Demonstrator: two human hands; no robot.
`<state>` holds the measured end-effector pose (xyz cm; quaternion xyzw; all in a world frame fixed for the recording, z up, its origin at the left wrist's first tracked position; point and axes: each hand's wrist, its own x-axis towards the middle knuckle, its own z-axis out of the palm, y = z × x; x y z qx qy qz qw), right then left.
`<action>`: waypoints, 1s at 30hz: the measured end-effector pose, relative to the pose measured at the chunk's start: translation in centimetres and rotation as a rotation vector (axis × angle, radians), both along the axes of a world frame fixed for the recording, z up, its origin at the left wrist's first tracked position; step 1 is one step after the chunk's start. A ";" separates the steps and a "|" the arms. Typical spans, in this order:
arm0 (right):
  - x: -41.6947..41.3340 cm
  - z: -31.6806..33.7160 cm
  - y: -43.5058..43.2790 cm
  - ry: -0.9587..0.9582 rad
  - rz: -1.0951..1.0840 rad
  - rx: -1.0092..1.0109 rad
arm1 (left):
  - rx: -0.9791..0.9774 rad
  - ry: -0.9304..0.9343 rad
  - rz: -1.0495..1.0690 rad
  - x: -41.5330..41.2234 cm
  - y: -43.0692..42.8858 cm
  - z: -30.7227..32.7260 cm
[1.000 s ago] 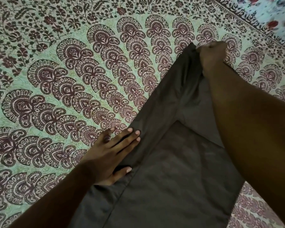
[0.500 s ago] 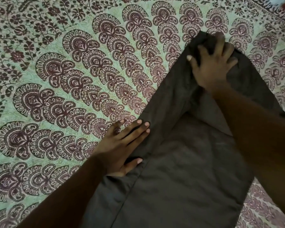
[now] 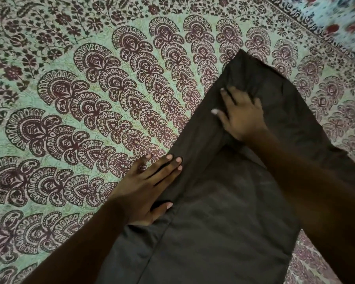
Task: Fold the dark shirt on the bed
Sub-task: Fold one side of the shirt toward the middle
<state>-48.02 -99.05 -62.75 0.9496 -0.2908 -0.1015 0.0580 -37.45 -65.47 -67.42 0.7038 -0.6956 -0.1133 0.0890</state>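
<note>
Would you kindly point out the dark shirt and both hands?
dark shirt (image 3: 223, 238), head view, flat lower panel.
left hand (image 3: 150, 187), head view, back of hand.
right hand (image 3: 242, 117), head view, back of hand.

Dim light, blurred top-right corner

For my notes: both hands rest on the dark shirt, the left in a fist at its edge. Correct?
No fist: in the head view the left hand lies flat, fingers straight, at the edge of the dark shirt. The right hand rests on it too.
</note>
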 end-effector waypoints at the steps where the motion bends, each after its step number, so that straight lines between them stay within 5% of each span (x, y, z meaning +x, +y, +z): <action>1: 0.6 -0.1 -0.8 -0.021 -0.067 0.002 | -0.005 -0.002 0.000 0.0 0.0 0.0; 5: 3.9 0.3 -0.6 -0.033 -0.236 0.034 | -0.004 -0.016 -0.009 0.0 0.1 0.3; 18: -3.5 -0.3 18.4 -0.141 -0.094 0.151 | 0.009 -0.033 -0.030 -0.4 1.6 2.0; 30: -6.5 0.4 34.4 -0.115 0.015 0.346 | 0.098 -0.035 -0.213 -3.7 25.5 1.0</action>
